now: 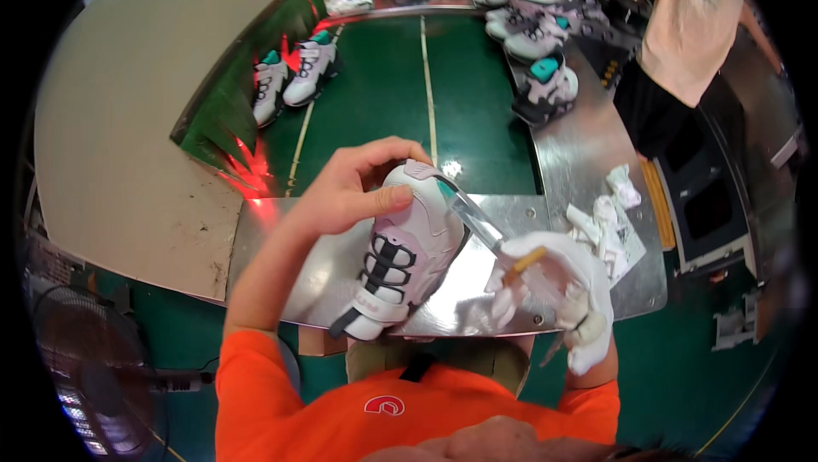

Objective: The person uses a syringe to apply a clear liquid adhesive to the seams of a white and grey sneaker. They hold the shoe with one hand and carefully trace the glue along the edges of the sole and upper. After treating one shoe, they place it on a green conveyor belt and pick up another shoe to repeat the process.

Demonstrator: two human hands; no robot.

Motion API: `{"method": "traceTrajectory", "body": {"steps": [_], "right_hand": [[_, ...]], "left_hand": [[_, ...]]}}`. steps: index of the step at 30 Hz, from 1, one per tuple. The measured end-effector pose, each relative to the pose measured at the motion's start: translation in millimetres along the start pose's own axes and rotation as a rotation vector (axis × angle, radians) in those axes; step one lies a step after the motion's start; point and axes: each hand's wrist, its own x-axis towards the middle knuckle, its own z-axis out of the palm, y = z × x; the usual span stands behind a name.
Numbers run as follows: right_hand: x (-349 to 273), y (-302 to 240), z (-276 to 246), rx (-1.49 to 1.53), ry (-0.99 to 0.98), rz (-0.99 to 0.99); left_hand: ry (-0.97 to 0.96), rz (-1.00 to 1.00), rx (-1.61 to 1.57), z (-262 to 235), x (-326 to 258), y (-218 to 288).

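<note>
My bare left hand [362, 185] grips one end of a white and pale lilac sneaker [409, 245], with the thumb on its upper. The shoe has black lacing, a strap and a dark sole edge, and its lower end tilts toward me over the metal table edge. On my right hand [567, 287] is a white glove, its fingers curled round a flat, shiny blade-like tool [479, 222]. The tool's far end meets the shoe's sole edge near my left fingers. A short yellow-brown stick [523, 264] shows between the gloved fingers; whether it belongs to the tool I cannot tell.
A green conveyor belt [383, 95] runs ahead, with two sneakers [294, 78] by its left guard. Several shoes [532, 19] are heaped on the right metal ledge. Crumpled white cloths [609, 223] lie near my right hand. A fan [98, 368] stands lower left. Two people work beyond.
</note>
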Motion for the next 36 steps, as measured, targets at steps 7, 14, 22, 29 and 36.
{"method": "traceTrajectory", "body": {"steps": [7,14,22,29,36], "right_hand": [[67.8,3.1,12.5,-0.038,-0.019,0.119],[106.0,30.3,14.0,-0.088,0.01,0.102],[111.1,66.8,-9.2,-0.021,0.121,0.226],[100.0,79.2,-17.4,0.05,0.209,0.294],[87.7,73.2,-9.9,0.067,0.383,0.44]], "left_hand": [[0.326,0.119,-0.121,-22.6,-42.1,-32.6],[0.559,0.152,-0.3,-40.6,-56.9,-67.5],[0.752,0.075,-0.564,-55.2,-70.2,-96.3],[0.888,-0.051,-0.59,-56.4,-71.1,-101.9],[0.93,-0.109,-0.587,-54.2,-67.0,-95.6]]}}
